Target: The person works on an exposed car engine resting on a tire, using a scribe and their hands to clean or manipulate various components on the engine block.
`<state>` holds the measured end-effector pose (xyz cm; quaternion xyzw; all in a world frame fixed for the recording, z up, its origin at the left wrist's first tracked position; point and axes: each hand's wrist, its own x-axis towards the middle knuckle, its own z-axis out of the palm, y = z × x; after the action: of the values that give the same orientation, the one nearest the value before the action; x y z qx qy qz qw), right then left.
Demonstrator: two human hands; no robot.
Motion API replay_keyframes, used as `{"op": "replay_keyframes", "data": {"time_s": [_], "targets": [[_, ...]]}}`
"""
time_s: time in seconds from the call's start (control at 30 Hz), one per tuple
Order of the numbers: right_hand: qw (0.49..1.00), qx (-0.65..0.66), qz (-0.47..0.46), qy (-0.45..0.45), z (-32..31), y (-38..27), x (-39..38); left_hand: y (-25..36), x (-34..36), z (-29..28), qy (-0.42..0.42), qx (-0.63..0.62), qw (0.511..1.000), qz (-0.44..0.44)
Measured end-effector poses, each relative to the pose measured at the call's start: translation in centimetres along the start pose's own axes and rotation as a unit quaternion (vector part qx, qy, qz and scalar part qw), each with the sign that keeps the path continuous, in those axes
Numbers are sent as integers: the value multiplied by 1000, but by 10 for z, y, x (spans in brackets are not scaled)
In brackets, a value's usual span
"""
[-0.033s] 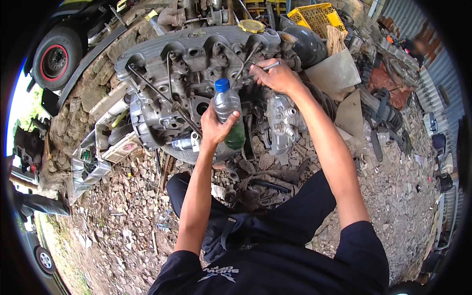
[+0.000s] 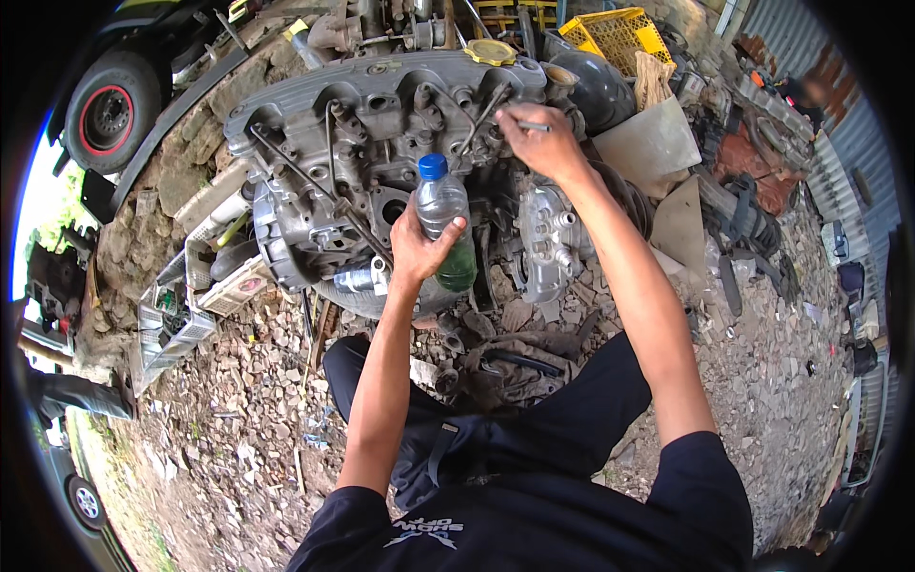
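Observation:
A dirty grey engine (image 2: 353, 143) lies across the top middle. My left hand (image 2: 419, 246) is closed around a clear plastic bottle (image 2: 440, 205) with a blue cap, held upright in front of the engine; green liquid fills its lower part. Over the engine's right end, my right hand (image 2: 545, 145) grips a slim grey metal rod (image 2: 536, 126), its fingers close to the fuel lines and fittings. The rod's far end is hidden by the fingers, so I cannot tell what kind of tool it is.
Grey plastic crates (image 2: 176, 329) with parts stand left of the engine. A yellow crate (image 2: 620, 40) and flat sheets (image 2: 648, 143) lie at the upper right. A red-rimmed wheel (image 2: 107, 119) is at the far left. Broken stones (image 2: 257, 410) cover the ground around my knees.
My right hand has shifted slightly to the right with the rod, a little away from the fuel lines. The left hand and the bottle have hardly moved.

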<state>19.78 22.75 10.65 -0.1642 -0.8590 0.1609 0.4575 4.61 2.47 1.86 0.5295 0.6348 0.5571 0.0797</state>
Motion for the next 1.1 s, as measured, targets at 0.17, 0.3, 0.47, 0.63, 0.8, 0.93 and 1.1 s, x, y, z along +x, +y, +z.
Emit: {"op": "replay_keyframes", "data": {"time_s": [0.17,0.3,0.47,0.63,0.8,0.93,1.1], "targets": [[980,58,106,-158,-3,-7,-4,-3,1,-1,0,9,1000,-5],[998,-17,21,50,5,-6,-3,-2,3,-1,-3,15,1000,2],[998,-9,61,-33,-2,-15,-3,-4,3,-3,3,24,1000,8],[997,7,52,-59,2,-3,-3,-4,3,-2,5,18,1000,6],[963,155,175,-136,5,2,0,-4,3,-1,3,26,1000,8],[995,-99,19,16,0,0,4,-2,2,-2,1,31,1000,4],[982,89,155,-65,5,2,3,-5,1,0,4,30,1000,2]]}}
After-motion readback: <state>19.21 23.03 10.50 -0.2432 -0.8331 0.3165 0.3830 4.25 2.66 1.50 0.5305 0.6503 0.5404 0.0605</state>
